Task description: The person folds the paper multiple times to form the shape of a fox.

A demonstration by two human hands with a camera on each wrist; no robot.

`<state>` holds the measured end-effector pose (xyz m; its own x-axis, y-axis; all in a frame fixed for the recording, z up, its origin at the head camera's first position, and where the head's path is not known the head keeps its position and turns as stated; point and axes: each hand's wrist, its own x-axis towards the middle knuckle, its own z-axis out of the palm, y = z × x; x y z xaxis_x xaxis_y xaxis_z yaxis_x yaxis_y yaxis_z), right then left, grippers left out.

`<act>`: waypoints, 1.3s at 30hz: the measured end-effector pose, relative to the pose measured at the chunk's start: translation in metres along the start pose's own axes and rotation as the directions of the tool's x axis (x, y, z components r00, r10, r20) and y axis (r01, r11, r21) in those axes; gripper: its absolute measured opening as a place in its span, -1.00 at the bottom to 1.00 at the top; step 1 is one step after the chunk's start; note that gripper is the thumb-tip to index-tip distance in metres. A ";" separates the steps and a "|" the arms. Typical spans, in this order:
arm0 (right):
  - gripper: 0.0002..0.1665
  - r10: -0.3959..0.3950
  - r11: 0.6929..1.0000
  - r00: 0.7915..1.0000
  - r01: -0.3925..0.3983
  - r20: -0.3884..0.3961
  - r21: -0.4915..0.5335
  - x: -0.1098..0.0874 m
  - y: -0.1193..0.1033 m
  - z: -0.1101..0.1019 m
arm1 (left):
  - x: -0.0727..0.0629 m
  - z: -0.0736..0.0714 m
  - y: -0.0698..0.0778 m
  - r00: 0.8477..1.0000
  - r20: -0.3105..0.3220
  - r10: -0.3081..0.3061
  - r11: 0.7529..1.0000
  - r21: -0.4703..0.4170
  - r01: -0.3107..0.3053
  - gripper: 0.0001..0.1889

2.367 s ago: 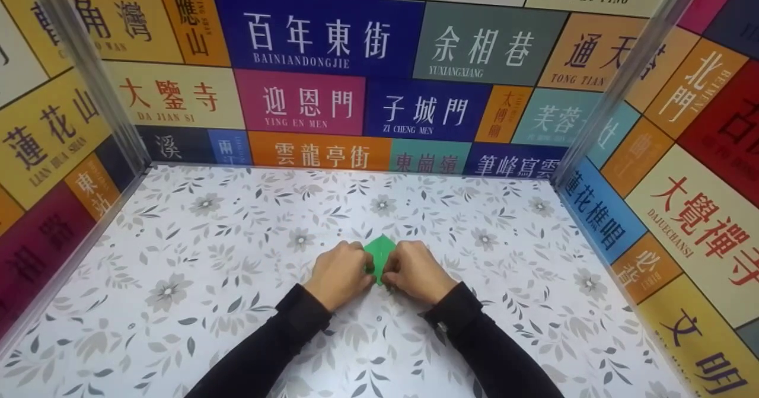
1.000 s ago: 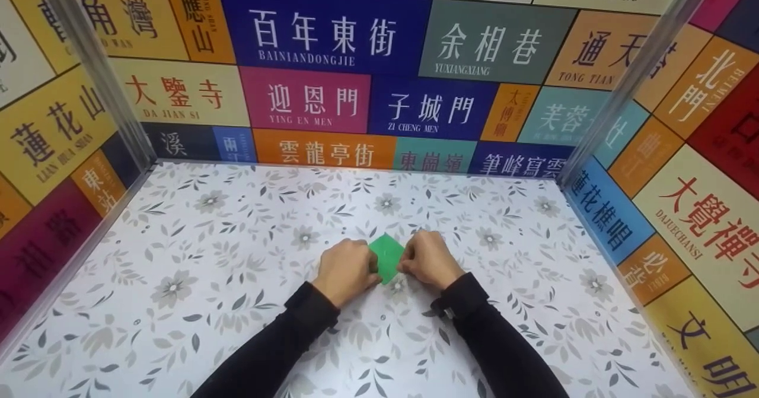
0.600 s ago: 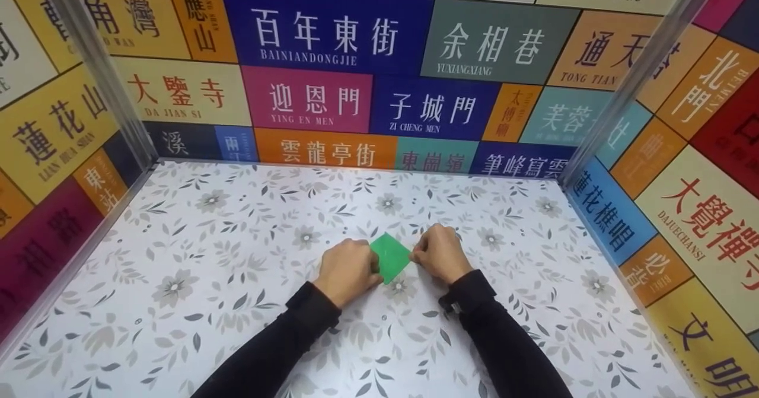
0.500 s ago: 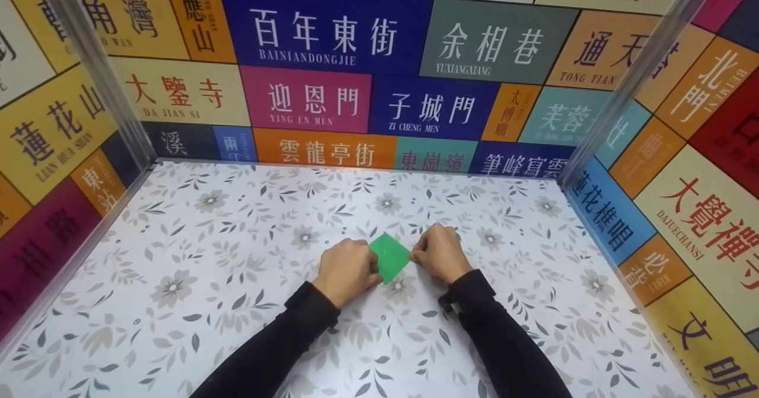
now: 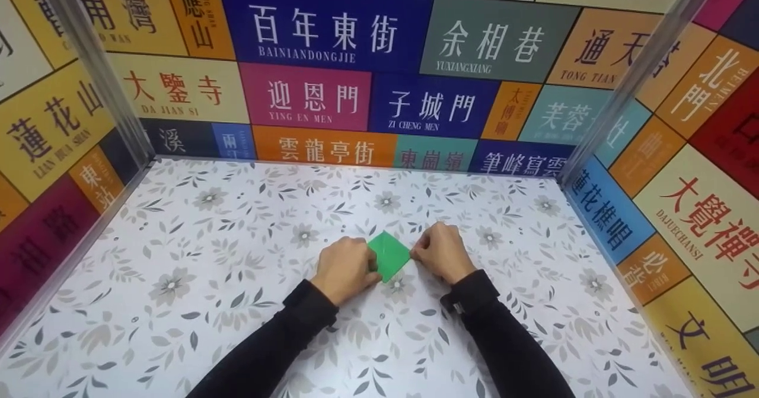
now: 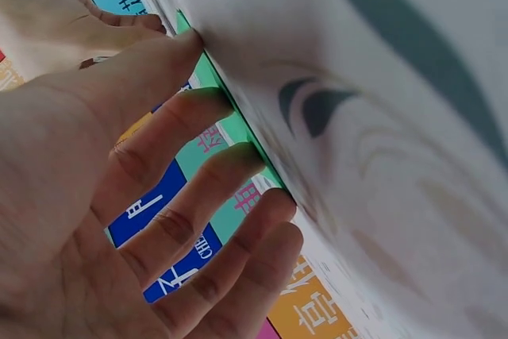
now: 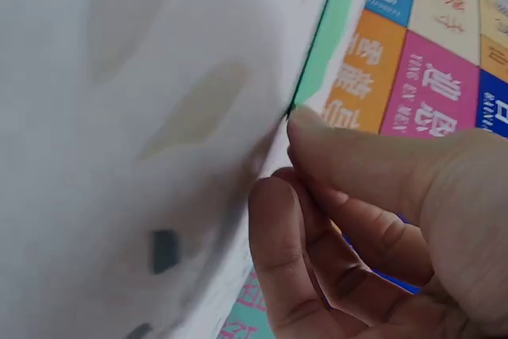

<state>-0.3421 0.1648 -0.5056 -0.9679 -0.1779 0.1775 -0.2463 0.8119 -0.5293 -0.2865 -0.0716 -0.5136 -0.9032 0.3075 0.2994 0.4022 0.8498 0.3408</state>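
Note:
A small green sheet of paper [image 5: 389,257], diamond-shaped from above with a faint crease, lies on the patterned table. My left hand [image 5: 347,270] rests at its left side. In the left wrist view, the thumb and fingertips of that hand press along the green paper [image 6: 230,121], fingers only slightly bent. At the opposite corner, my right hand [image 5: 443,252] pinches the paper's tip. The right wrist view has the thumb [image 7: 341,136] on the end of the green strip, the other fingers curled beside it. The paper's left corner is hidden under my left hand.
The white table [image 5: 237,208] carries grey flowers and leaves. Colourful sign panels [image 5: 323,24] with Chinese characters form walls at the back and both sides. Clear corner posts [image 5: 622,83] stand where the walls meet.
My right hand has moved right and slightly farther away from me, uncovering more of the green paper. The left hand has shifted a little right with the paper. Both are nearly still in the last half second.

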 end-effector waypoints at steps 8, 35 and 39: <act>-0.83 -0.117 0.991 0.986 0.108 0.115 0.079 -0.017 -0.024 0.003 | 0.000 0.000 0.000 1.000 0.005 -0.012 1.000 -0.022 0.012 -0.85; -0.67 -0.234 0.972 0.964 0.233 0.128 0.023 -0.027 -0.042 0.020 | 0.007 0.001 -0.002 0.997 0.001 -0.071 0.997 -0.042 0.071 -0.80; -0.67 -0.220 0.976 0.967 0.218 0.128 0.027 -0.028 -0.042 0.019 | 0.009 0.001 -0.004 0.997 0.014 -0.081 0.995 -0.062 0.081 -0.79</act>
<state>-0.3056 0.1256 -0.5043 -0.8884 -0.4216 0.1819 -0.4527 0.7382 -0.5001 -0.2968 -0.0718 -0.5134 -0.9347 0.2438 0.2587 0.3359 0.8437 0.4187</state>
